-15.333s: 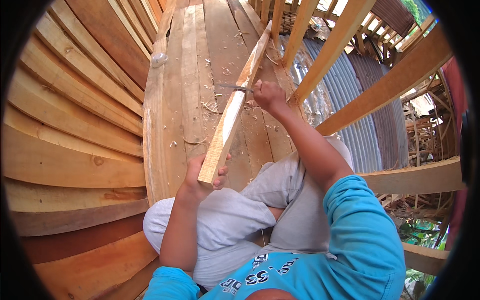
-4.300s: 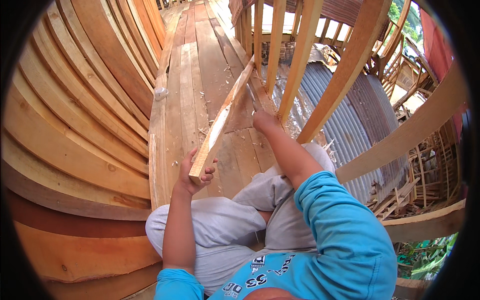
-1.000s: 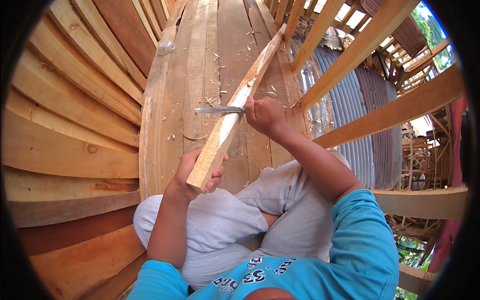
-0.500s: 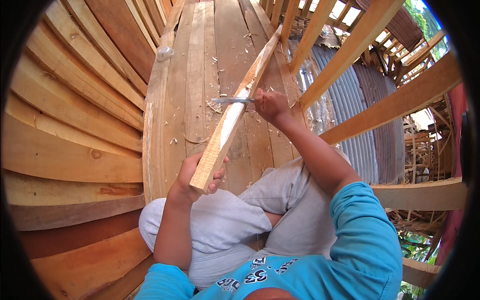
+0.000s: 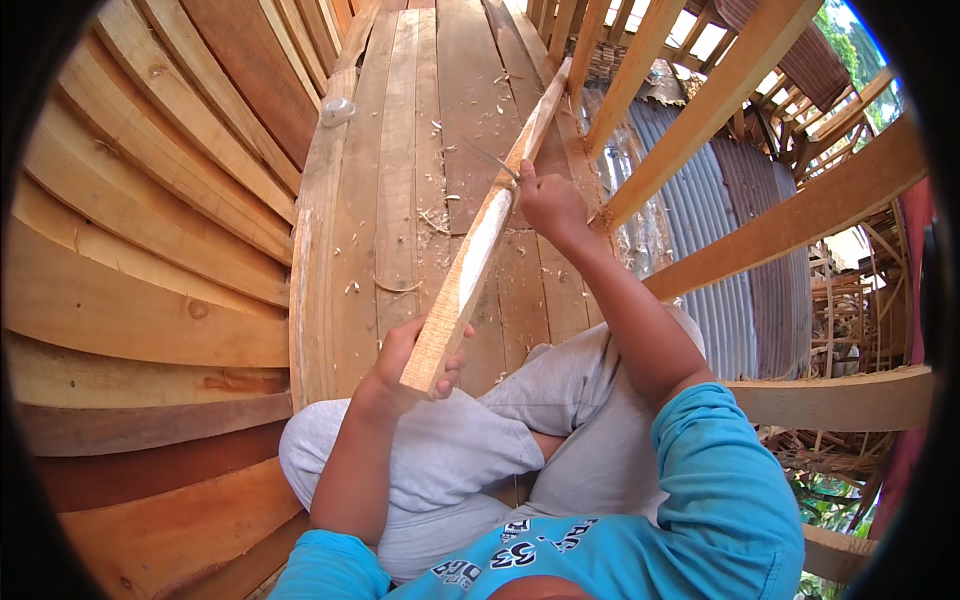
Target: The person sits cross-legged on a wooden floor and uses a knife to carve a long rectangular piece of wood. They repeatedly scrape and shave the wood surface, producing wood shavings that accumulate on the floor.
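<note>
A long squared piece of wood (image 5: 462,275) slants from my lap up toward the far right, its far end close to the slatted railing. Its near part is rough and yellowish, with a pale, freshly cut face farther along. My left hand (image 5: 408,365) is wrapped round the near end from below. Closed in a fist, my right hand (image 5: 551,205) grips a knife whose handle is hidden by the fingers. The thin knife blade (image 5: 492,160) points to the upper left and lies across the wood beyond its middle.
Wood shavings (image 5: 434,222) are scattered over the plank floor (image 5: 340,240). A small clear plastic container (image 5: 337,111) sits near the floor's left edge. Wooden boards (image 5: 150,260) line the left side. On the right, beyond wooden railing posts (image 5: 715,110), lies corrugated metal roofing (image 5: 700,230).
My right hand and the knife have moved farther up the wood, and the blade now tilts to the upper left. The wood's near end has shifted slightly right along with my left hand.
</note>
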The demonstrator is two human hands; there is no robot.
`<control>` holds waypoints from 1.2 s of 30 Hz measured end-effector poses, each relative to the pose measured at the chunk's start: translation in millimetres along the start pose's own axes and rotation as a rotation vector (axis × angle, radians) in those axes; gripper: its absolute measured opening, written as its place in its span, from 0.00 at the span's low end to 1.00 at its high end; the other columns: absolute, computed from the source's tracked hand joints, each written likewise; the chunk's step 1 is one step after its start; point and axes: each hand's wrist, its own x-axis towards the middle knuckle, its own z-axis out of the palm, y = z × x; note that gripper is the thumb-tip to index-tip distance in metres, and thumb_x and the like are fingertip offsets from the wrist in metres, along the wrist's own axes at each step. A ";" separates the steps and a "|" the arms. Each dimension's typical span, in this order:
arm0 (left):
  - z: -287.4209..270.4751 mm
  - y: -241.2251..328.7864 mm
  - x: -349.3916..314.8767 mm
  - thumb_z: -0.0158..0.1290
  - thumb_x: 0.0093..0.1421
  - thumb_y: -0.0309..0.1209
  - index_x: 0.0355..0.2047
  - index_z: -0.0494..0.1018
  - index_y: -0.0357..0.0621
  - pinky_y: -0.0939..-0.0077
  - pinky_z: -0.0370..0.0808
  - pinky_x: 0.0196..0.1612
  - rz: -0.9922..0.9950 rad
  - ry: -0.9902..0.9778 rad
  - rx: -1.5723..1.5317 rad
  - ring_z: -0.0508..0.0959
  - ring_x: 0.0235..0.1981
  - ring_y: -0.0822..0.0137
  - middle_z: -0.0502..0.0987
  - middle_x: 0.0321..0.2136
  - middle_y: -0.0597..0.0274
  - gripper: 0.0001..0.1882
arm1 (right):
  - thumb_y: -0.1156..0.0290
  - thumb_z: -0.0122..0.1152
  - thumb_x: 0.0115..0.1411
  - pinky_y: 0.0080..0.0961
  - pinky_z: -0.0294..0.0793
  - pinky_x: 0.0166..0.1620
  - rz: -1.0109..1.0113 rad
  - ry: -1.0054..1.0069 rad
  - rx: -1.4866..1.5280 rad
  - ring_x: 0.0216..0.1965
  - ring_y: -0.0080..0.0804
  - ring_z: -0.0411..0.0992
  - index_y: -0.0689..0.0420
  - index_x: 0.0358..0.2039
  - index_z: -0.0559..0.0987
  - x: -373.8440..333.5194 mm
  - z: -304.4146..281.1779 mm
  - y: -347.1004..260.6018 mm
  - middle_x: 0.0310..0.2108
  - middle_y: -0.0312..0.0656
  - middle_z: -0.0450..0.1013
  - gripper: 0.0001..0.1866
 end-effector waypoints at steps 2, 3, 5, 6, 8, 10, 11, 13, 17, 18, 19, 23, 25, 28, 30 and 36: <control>-0.3 3.0 -1.3 0.33 0.70 0.41 0.48 0.68 0.31 0.78 0.66 0.10 -0.002 0.002 -0.008 0.71 0.10 0.68 0.69 0.18 0.57 0.24 | 0.49 0.41 0.71 0.47 0.74 0.45 0.009 -0.081 0.163 0.39 0.59 0.77 0.62 0.32 0.82 -2.2 -8.6 -5.2 0.32 0.61 0.78 0.30; 0.2 4.0 -1.2 0.32 0.70 0.41 0.48 0.68 0.31 0.78 0.66 0.10 -0.003 -0.004 -0.010 0.71 0.10 0.68 0.69 0.18 0.57 0.24 | 0.50 0.43 0.71 0.47 0.74 0.44 -0.075 -0.084 0.182 0.39 0.59 0.77 0.61 0.33 0.82 -0.8 -9.6 -1.8 0.32 0.61 0.78 0.28; 0.7 5.0 -1.2 0.32 0.70 0.41 0.48 0.68 0.30 0.78 0.66 0.09 -0.004 -0.014 -0.016 0.71 0.10 0.68 0.69 0.18 0.57 0.24 | 0.53 0.48 0.69 0.47 0.73 0.43 -0.245 -0.091 0.220 0.39 0.59 0.76 0.60 0.36 0.82 2.6 -11.5 10.7 0.32 0.60 0.77 0.23; 1.3 5.5 0.2 0.32 0.70 0.41 0.48 0.68 0.30 0.78 0.67 0.10 -0.009 -0.016 -0.012 0.71 0.10 0.67 0.69 0.18 0.57 0.24 | 0.56 0.49 0.70 0.45 0.73 0.41 -0.273 -0.058 0.208 0.36 0.56 0.76 0.60 0.35 0.81 7.0 -10.4 19.0 0.30 0.57 0.77 0.21; 3.5 6.6 2.0 0.32 0.70 0.41 0.48 0.68 0.31 0.77 0.67 0.10 -0.024 -0.022 0.000 0.71 0.10 0.67 0.70 0.18 0.57 0.24 | 0.61 0.50 0.71 0.41 0.72 0.38 -0.323 0.010 0.185 0.32 0.50 0.76 0.61 0.34 0.79 14.1 -8.1 34.2 0.27 0.52 0.77 0.17; -3.2 5.0 2.5 0.33 0.70 0.44 0.47 0.70 0.35 0.76 0.67 0.13 -0.034 -0.045 0.008 0.71 0.11 0.65 0.69 0.19 0.58 0.24 | 0.56 0.50 0.70 0.44 0.72 0.41 -0.295 -0.074 0.178 0.36 0.54 0.76 0.60 0.33 0.80 12.2 -12.0 32.5 0.30 0.54 0.77 0.20; -6.1 4.8 2.5 0.34 0.69 0.45 0.47 0.71 0.37 0.75 0.67 0.14 -0.040 -0.057 0.013 0.71 0.12 0.65 0.69 0.19 0.58 0.24 | 0.53 0.49 0.69 0.46 0.72 0.42 -0.280 -0.115 0.174 0.38 0.56 0.76 0.60 0.33 0.80 10.7 -14.5 32.4 0.31 0.55 0.78 0.22; -7.7 4.7 2.8 0.34 0.69 0.44 0.46 0.71 0.36 0.74 0.67 0.14 -0.044 -0.056 -0.001 0.71 0.12 0.64 0.69 0.19 0.58 0.24 | 0.51 0.49 0.69 0.46 0.73 0.41 -0.254 -0.147 0.108 0.36 0.55 0.76 0.60 0.30 0.80 5.3 -19.8 25.6 0.29 0.54 0.78 0.24; -8.5 4.1 1.4 0.34 0.70 0.43 0.46 0.71 0.35 0.74 0.67 0.15 -0.012 -0.048 0.025 0.72 0.13 0.64 0.69 0.19 0.57 0.24 | 0.43 0.49 0.67 0.45 0.74 0.39 -0.250 -0.210 -0.080 0.32 0.52 0.77 0.59 0.26 0.81 -6.6 -35.3 8.2 0.25 0.53 0.77 0.30; -7.4 3.7 2.6 0.34 0.70 0.43 0.47 0.70 0.34 0.75 0.67 0.13 -0.017 -0.038 0.024 0.71 0.12 0.65 0.69 0.19 0.57 0.24 | 0.40 0.49 0.66 0.44 0.73 0.36 -0.260 -0.192 -0.084 0.29 0.51 0.76 0.59 0.26 0.81 -7.6 -34.8 9.5 0.23 0.52 0.76 0.32; -6.6 3.0 3.8 0.33 0.70 0.43 0.48 0.69 0.33 0.75 0.66 0.12 -0.022 -0.028 0.023 0.71 0.11 0.65 0.69 0.19 0.57 0.25 | 0.38 0.49 0.65 0.44 0.71 0.32 -0.270 -0.174 -0.089 0.27 0.49 0.75 0.60 0.26 0.80 -8.0 -31.7 12.0 0.21 0.51 0.75 0.34; -4.6 4.8 5.0 0.35 0.70 0.42 0.45 0.71 0.34 0.74 0.68 0.14 -0.030 -0.031 0.018 0.70 0.12 0.65 0.69 0.19 0.57 0.23 | 0.35 0.49 0.63 0.45 0.74 0.36 -0.051 -0.336 0.010 0.31 0.50 0.79 0.60 0.28 0.83 -3.2 -24.4 9.7 0.24 0.50 0.78 0.36; -6.1 4.6 4.9 0.34 0.70 0.43 0.47 0.69 0.34 0.75 0.66 0.11 -0.016 -0.011 0.031 0.71 0.11 0.65 0.69 0.18 0.57 0.24 | 0.35 0.48 0.63 0.42 0.73 0.33 -0.016 -0.397 0.080 0.29 0.46 0.78 0.63 0.28 0.83 0.0 -25.4 7.3 0.23 0.49 0.77 0.38; -8.0 5.1 5.6 0.34 0.69 0.43 0.47 0.69 0.34 0.75 0.65 0.10 -0.019 0.001 0.057 0.72 0.10 0.65 0.69 0.18 0.58 0.24 | 0.35 0.50 0.63 0.39 0.69 0.27 0.065 -0.501 0.191 0.22 0.39 0.73 0.63 0.23 0.79 5.5 -27.0 10.8 0.19 0.44 0.72 0.38; -9.5 5.2 5.9 0.34 0.69 0.43 0.47 0.69 0.34 0.75 0.65 0.10 -0.019 0.002 0.082 0.72 0.10 0.65 0.70 0.18 0.58 0.24 | 0.36 0.50 0.63 0.35 0.61 0.21 0.154 -0.576 0.318 0.16 0.32 0.64 0.58 0.18 0.72 7.2 -26.3 11.6 0.15 0.38 0.64 0.35; -6.0 3.5 7.9 0.34 0.69 0.43 0.46 0.70 0.35 0.76 0.64 0.10 -0.004 0.082 0.149 0.71 0.10 0.66 0.69 0.17 0.58 0.24 | 0.37 0.49 0.66 0.29 0.47 0.15 0.405 -0.963 0.869 0.10 0.22 0.48 0.46 0.13 0.57 20.7 -19.4 24.1 0.11 0.28 0.49 0.33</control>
